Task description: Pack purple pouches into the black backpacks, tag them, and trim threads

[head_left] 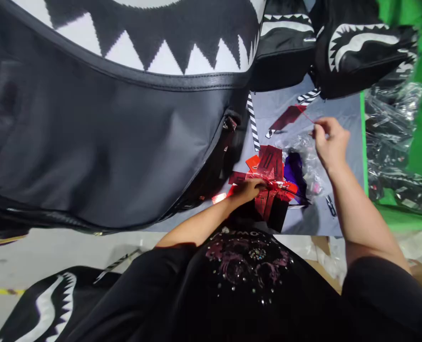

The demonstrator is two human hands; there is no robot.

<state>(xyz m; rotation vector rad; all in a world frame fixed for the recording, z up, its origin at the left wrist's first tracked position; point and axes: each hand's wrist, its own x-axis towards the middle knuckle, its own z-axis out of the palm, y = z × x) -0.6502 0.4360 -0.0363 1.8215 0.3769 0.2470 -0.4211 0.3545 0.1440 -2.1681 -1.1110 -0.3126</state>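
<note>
Left hand [248, 189] on red tags [270, 183] | right hand [330, 142] pinching red string [305, 115]

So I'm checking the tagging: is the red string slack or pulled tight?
Tight: the red string runs straight from the right hand to the red tags under the left hand.

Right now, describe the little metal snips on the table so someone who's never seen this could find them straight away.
Start at the big black bag with white shark teeth, then drop to the grey table surface beside it. Just right of the red tag pile under the left hand, below the right hand, lie the snips: small, dark, metallic, alone on bare grey.
</note>
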